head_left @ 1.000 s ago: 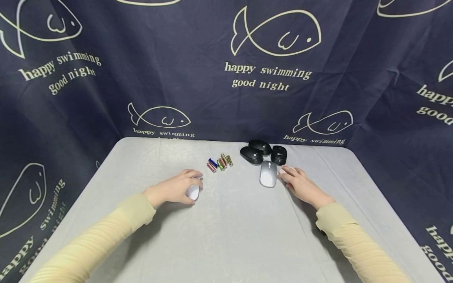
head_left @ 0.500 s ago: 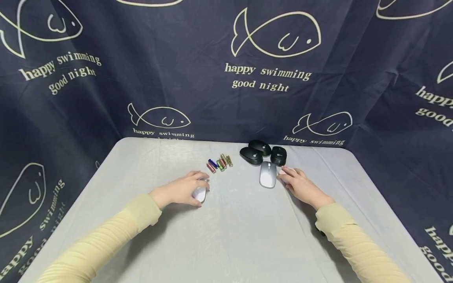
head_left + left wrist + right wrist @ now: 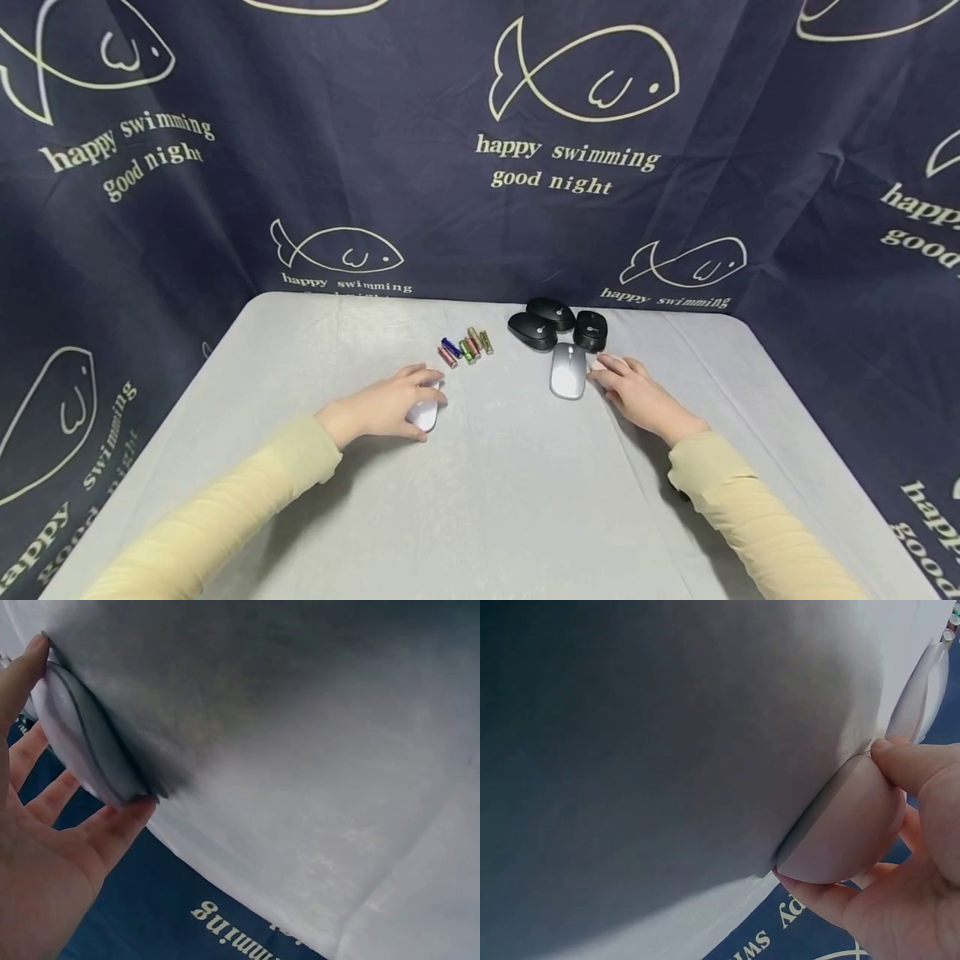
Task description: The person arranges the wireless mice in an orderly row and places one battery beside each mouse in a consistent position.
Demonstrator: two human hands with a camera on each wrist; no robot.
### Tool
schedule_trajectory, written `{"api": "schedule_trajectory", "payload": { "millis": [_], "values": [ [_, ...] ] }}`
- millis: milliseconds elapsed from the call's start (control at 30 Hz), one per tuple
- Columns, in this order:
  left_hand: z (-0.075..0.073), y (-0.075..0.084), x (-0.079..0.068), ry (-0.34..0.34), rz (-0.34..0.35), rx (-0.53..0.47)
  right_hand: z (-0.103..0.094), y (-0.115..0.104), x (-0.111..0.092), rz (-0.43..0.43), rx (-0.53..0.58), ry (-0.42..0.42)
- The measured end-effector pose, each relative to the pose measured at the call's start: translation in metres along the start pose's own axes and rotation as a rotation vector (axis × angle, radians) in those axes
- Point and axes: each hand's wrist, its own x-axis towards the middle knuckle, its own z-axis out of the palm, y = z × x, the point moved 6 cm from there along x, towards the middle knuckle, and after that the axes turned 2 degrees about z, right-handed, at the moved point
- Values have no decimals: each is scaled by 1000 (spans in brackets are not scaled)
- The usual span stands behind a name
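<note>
In the head view my left hand (image 3: pixel 388 406) grips a white computer mouse (image 3: pixel 424 416) on the table, left of centre. The left wrist view shows that mouse (image 3: pixel 86 739) between thumb and fingertips, its lower edge by the cloth. On the right, my right hand (image 3: pixel 639 398) holds a pale pink mouse, mostly covered from above. Thumb and fingers span this pink mouse (image 3: pixel 851 825) in the right wrist view, where it sits on the table. Just left of it lies a silver-grey mouse (image 3: pixel 568 372).
Three black mice, one at the left (image 3: pixel 532 331), one at the back (image 3: pixel 551 313) and one at the right (image 3: pixel 591 331), cluster near the table's far edge. Several small batteries (image 3: pixel 467 347) lie beyond my left hand. Dark fish-print fabric (image 3: pixel 450 208) hangs behind the grey-white tablecloth (image 3: pixel 495 500).
My left hand has slid slightly to the right along with the white mouse, then stopped; its fingers look a little more spread now. The right hand has stayed put on the pink mouse.
</note>
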Motion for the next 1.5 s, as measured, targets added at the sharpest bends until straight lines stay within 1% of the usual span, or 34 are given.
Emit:
{"api": "schedule_trajectory", "payload": {
  "millis": [167,333,567,900,1133,1500],
  "values": [
    [-4,4,-3,18,10,-1,-1,-1,0,-9,-4,9],
    [-6,8,-3,35,26,29,-1,-1,0,-11,-5,8],
    [-7,9,-3,49,21,35,-1,-1,0,-1,-5,7],
    [-8,13,-3,60,-4,10,-1,-1,1,-31,-4,14],
    [-5,13,-4,63,4,38,-1,2,2,-13,-28,3],
    [-4,12,-4,76,22,53,-2,3,5,28,-33,-28]
  ]
}}
